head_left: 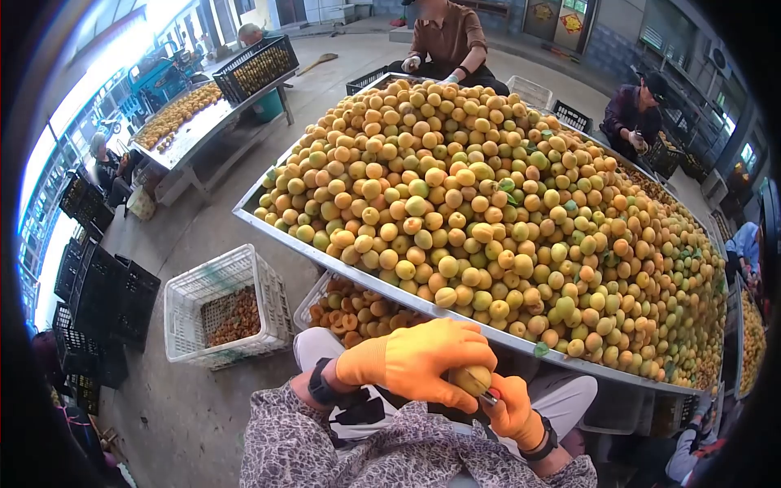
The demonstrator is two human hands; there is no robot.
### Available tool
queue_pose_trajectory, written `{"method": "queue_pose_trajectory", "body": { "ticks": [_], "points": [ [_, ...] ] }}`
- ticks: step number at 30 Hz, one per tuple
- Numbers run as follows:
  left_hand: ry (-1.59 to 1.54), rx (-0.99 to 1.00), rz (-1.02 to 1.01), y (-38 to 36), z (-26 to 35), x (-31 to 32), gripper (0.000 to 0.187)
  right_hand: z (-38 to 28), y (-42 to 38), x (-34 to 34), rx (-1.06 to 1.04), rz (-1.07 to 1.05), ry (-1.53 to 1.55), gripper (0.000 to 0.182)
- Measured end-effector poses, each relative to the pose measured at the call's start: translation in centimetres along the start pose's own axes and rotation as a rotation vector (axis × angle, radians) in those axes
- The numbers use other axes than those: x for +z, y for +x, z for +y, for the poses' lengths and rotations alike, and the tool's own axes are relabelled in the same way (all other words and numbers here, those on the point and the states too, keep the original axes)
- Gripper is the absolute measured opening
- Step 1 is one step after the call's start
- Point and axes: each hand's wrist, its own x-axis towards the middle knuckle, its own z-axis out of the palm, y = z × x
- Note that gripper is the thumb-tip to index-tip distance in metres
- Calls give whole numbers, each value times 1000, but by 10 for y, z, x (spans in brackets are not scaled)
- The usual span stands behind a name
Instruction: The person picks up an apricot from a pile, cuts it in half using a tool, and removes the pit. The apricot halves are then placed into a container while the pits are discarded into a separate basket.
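Note:
An orange glove covers my left hand (427,358), whose fingers are closed around a yellow-green apricot (471,380). Close against it on the right, my right hand (512,411), also in an orange glove, grips a small tool (490,397) with a red part and a metal end at the fruit. Most of the tool is hidden by the fingers. Both hands are above my lap, just below the near edge of a metal-rimmed table (382,285) heaped with whole apricots (455,195).
Left of my knees stands a white crate (215,354) with brown pits (234,317). Another crate under the table edge holds halved apricots (358,313). Black crates (102,285) are stacked far left. People sit across the table (447,41) and at the right (639,114).

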Motion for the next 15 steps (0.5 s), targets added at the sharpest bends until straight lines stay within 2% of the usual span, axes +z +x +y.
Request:
{"method": "queue_pose_trajectory", "body": {
  "ticks": [2,4,6,8,9,10,11,12,13,14,15],
  "points": [
    [-233,-46,53,6,-1,3,47,11,-5,12,-65,68,-3,45],
    [-639,-73,249,4,-4,30,54,6,-3,22,-113,222,114,45],
    [-1058,-158,325,1,9,53,67,3,5,26,-174,301,91,46],
    [-913,-102,377,-2,2,57,61,10,3,28,-218,307,52,46],
    [-703,-88,339,-4,1,47,57,-8,8,23,-119,302,55,46],
    [-495,-78,299,-4,0,33,53,-5,5,21,-112,291,61,46],
    [-292,-38,305,-5,0,27,51,-1,1,16,-66,197,69,46],
    [-290,-40,306,-5,1,19,51,4,0,11,-26,109,73,47],
    [-92,-54,235,-4,4,10,52,9,-3,11,16,92,22,48],
    [103,-67,162,-3,6,5,52,8,-6,14,15,94,21,48],
    [100,-54,168,0,9,3,54,6,-7,20,4,132,61,48]
  ]
}}
